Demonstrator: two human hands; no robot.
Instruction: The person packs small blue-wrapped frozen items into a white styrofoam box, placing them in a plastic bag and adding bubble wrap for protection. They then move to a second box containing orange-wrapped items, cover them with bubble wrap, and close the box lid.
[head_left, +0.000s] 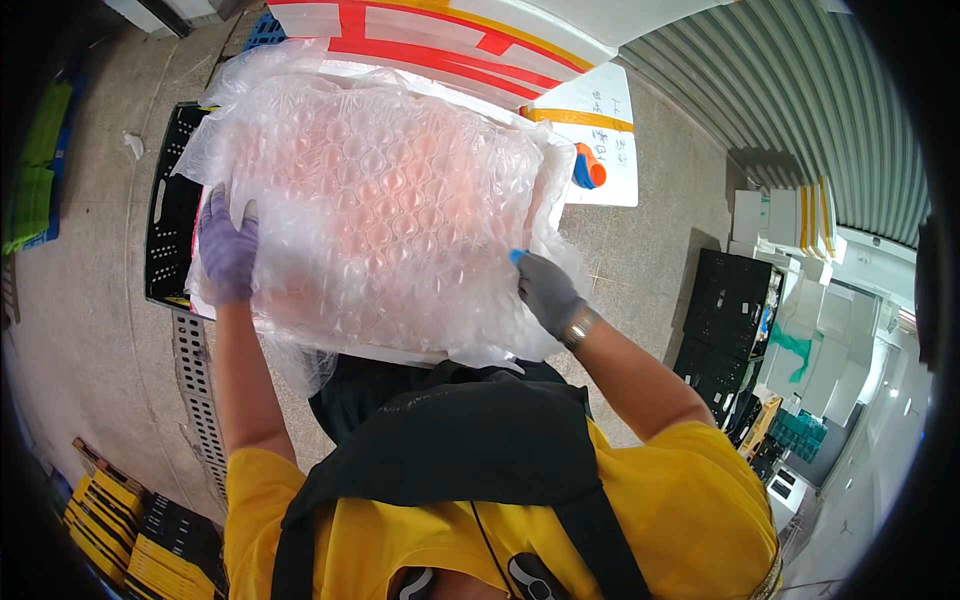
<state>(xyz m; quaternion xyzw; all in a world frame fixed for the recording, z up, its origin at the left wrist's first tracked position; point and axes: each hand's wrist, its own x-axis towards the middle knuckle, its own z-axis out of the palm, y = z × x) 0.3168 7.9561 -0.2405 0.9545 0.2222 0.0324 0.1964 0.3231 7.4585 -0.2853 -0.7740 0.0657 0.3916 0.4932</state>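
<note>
A sheet of air-cushion bubble wrap (397, 202) covers a white foam box (555, 176) before me; blurred pinkish contents show through it. My left hand (227, 244), in a purple glove, lies on the wrap's left side with thumb and fingers apart. At the right side of the wrap is my right hand (551, 292), in a grey glove, its fingers closed around a small blue object (517, 256). Only the tip of that object shows, so its kind is unclear. Loose wrap hangs over the box's near and right edges.
A black perforated crate (169, 225) stands left of the box. Behind rise foam panels with red tape (450, 67). An orange and blue tape dispenser (590, 166) rests on a white foam piece (619, 191) bearing writing. Stacked black crates (724, 307) stand right, yellow-edged ones (161, 566) lower left.
</note>
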